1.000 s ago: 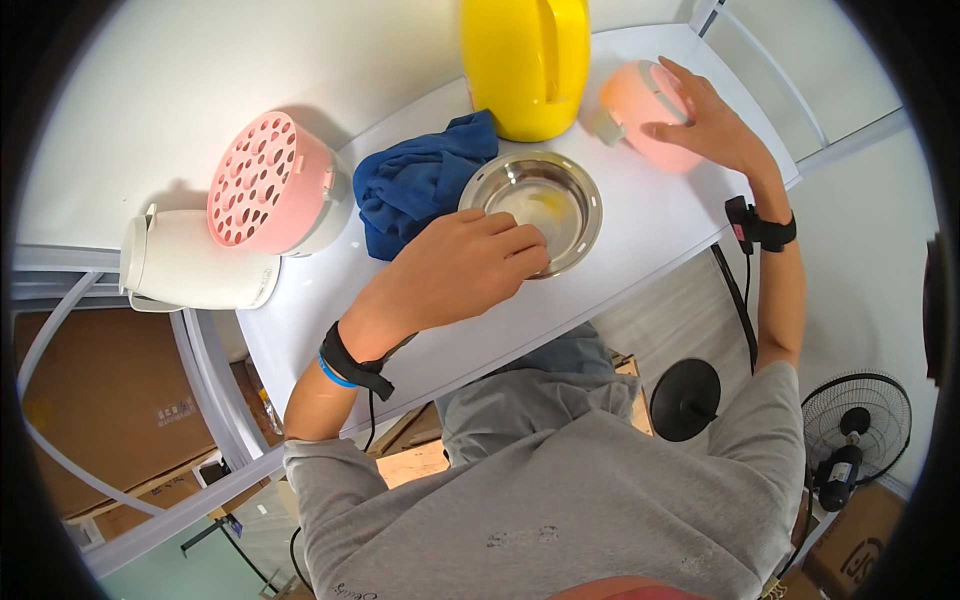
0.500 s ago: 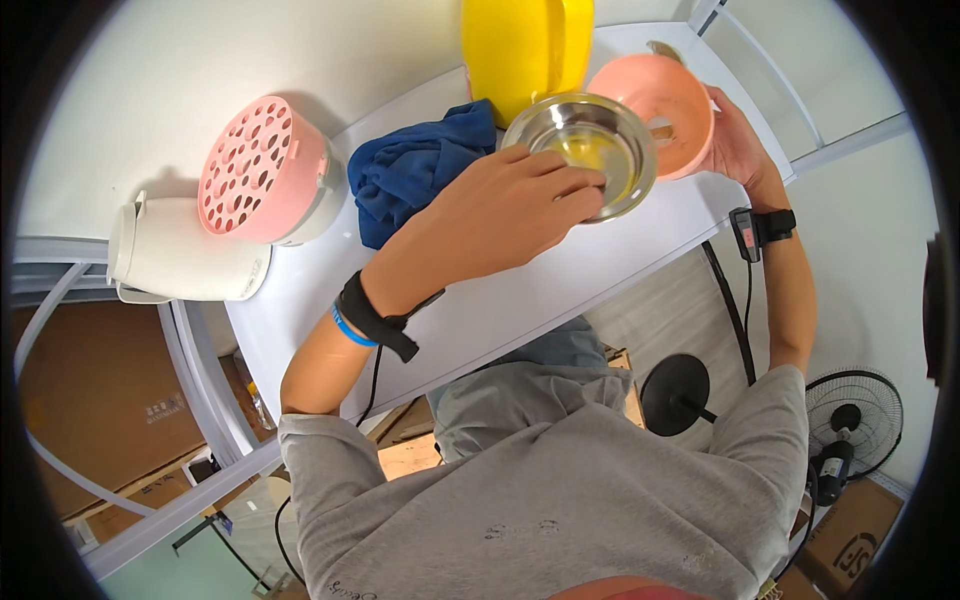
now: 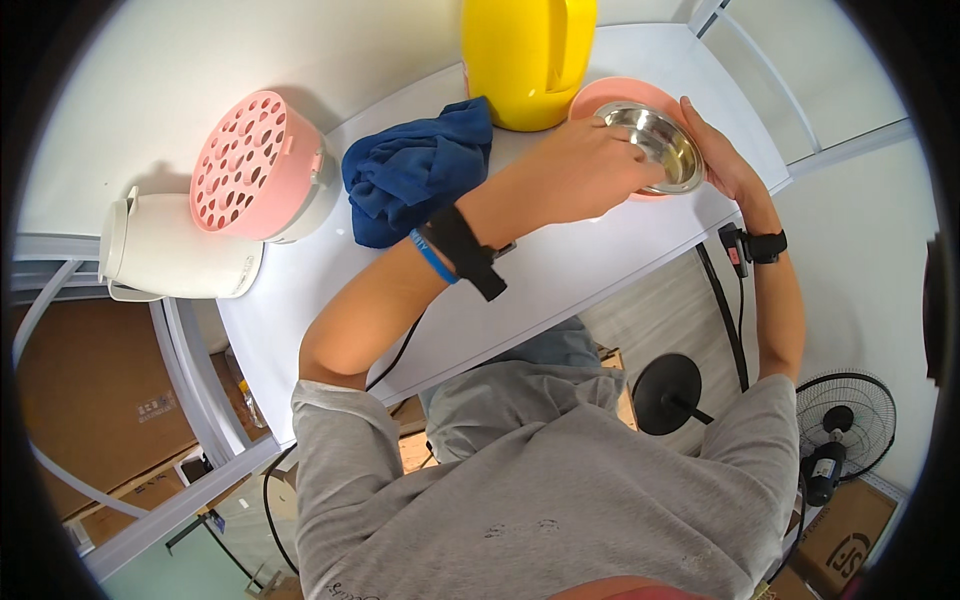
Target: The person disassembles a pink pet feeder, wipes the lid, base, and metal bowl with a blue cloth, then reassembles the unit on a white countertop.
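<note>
My left hand [image 3: 600, 165] reaches across to the right, fingers curled over the near rim of a shiny steel bowl [image 3: 676, 146]. The steel bowl is tilted and sits over the larger pink bowl [image 3: 604, 92], hiding most of its inside. My right hand [image 3: 722, 160] is at the right side of the pink bowl, with a finger stretched along its rim and the rest partly hidden. A yellow jug [image 3: 520, 65] with a handle stands just behind and left of the bowls. Left of my left hand lies a crumpled blue cloth [image 3: 415, 175].
A pink lid with round holes [image 3: 240, 165] tops a pale container at the left. Beside it a white kettle-like vessel [image 3: 185, 248] lies on its side. The white table [image 3: 560, 262] has its front edge close to my body. A black fan [image 3: 845, 425] stands low at right.
My left hand has moved right with the steel bowl, bringing it over the pink bowl. The pink bowl has come slightly lower in view. A silvery piece behind it no longer shows.
</note>
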The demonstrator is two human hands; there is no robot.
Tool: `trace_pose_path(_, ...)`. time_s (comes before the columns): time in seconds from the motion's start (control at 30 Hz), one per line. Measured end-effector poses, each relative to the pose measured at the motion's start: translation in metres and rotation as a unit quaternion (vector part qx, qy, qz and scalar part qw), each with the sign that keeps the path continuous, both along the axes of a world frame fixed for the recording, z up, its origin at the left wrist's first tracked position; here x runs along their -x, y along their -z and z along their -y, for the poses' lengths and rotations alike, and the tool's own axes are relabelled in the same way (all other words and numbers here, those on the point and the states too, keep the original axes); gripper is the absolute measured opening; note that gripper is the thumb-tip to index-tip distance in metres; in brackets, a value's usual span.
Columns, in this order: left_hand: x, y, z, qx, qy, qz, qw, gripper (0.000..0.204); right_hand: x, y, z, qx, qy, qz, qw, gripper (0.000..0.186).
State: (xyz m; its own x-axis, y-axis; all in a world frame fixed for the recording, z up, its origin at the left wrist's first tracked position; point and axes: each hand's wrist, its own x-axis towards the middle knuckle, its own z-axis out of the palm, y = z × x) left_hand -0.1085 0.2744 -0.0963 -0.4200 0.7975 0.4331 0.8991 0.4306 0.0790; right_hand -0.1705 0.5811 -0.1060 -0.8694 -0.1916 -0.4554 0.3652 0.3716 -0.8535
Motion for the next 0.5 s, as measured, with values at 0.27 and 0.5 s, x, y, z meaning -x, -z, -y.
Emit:
trace_pose_path(0.27,0.013,-0.007,-0.006,0.061,-0.036,0.126,0.990,0.020,-0.011,-0.013,0.014,-0.127,-0.091,-0.145,0.977,0.071)
trace_pose_path(0.5,0.010,0.012,0.030,0.011,0.028,0.100,0.995,0.031,0.004,-0.002,0.003,-0.152,-0.079,-0.157,0.973,0.064)
